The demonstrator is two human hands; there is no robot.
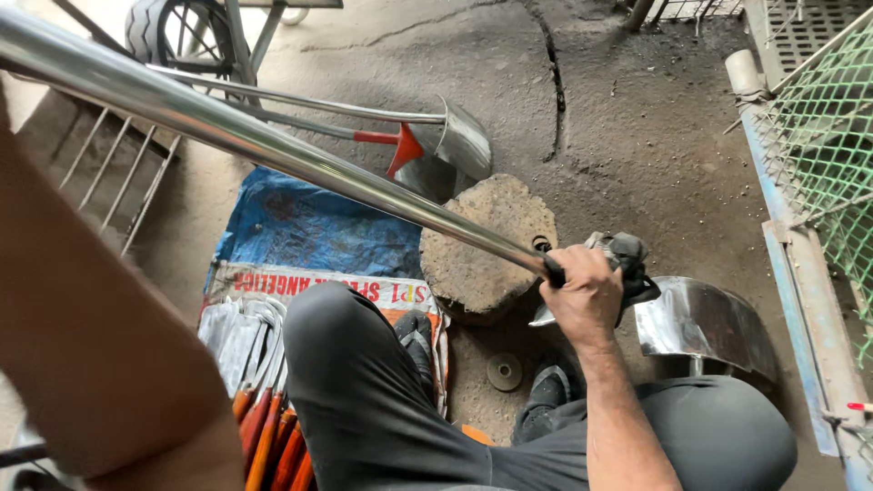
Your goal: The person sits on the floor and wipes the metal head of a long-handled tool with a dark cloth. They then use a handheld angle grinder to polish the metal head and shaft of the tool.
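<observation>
I see bare forearms and bare hands (589, 293), no sleeves showing, dark grey trousers (364, 391) on both legs, and dark sandals (548, 391) on my feet.

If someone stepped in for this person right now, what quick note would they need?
Right hand: gripping the lower end of a long shiny metal pipe, with a dark cloth bunched beside it.
Left hand: out of view; only the forearm shows.
The pipe's end rests at a round stone. Shovels lie behind it; orange handles lie by the left knee.
Done and left: cannot tell.
</observation>
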